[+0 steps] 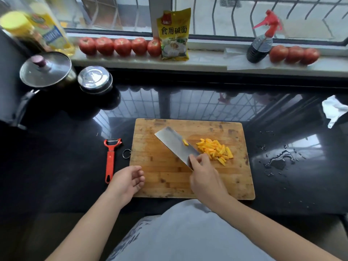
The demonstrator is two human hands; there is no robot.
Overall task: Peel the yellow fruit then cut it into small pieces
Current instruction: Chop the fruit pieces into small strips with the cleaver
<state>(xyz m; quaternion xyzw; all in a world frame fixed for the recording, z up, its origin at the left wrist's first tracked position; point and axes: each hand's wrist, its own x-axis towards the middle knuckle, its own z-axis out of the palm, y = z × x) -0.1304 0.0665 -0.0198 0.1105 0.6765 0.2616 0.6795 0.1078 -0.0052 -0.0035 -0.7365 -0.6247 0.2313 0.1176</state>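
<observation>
The cleaver's [177, 146] handle is swallowed by the right hand [204, 178] — fingers curled round it, blade tilted above the cutting board [162, 178]. One yellow piece [185, 142] clings to the steel. The rest of the fruit [215, 150] lies as a heap of small orange-yellow strips on the board's right half. The left hand [130, 178] rests at the board's edge — fingers loose, holding nothing.

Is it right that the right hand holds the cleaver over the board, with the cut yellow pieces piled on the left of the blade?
Not quite. In the head view the right hand holds the cleaver over the cutting board, but the cut yellow pieces are piled on the right of the blade.
</observation>
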